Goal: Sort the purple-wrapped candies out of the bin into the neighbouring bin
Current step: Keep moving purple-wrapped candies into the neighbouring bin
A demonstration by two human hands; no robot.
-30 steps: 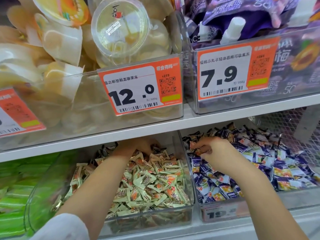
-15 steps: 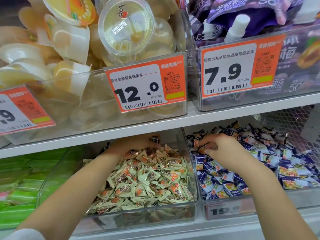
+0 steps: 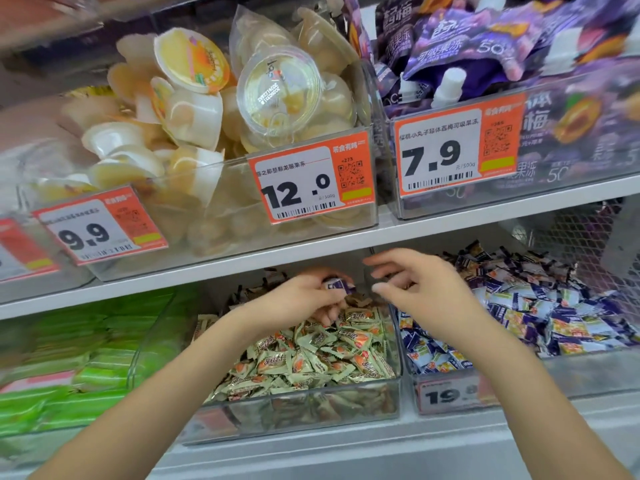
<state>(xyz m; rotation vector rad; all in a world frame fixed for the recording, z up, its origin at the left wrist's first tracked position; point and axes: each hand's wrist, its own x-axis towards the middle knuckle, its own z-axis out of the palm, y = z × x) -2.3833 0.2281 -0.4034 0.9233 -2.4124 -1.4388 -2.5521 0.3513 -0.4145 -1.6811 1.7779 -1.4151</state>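
Here, purple-wrapped candy (image 3: 337, 285) in left hand (image 3: 304, 299).

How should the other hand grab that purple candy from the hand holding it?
Pinch the free end of the purple candy, coming from the right. The left hand grips its left part, so only the right end sticks out, pointing at the open right hand beside it.

Two candy bins sit side by side on the lower shelf (image 3: 311, 455): left bin (image 3: 298, 407), right bin (image 3: 554, 372). Jelly cups (image 3: 277, 95) sit above.
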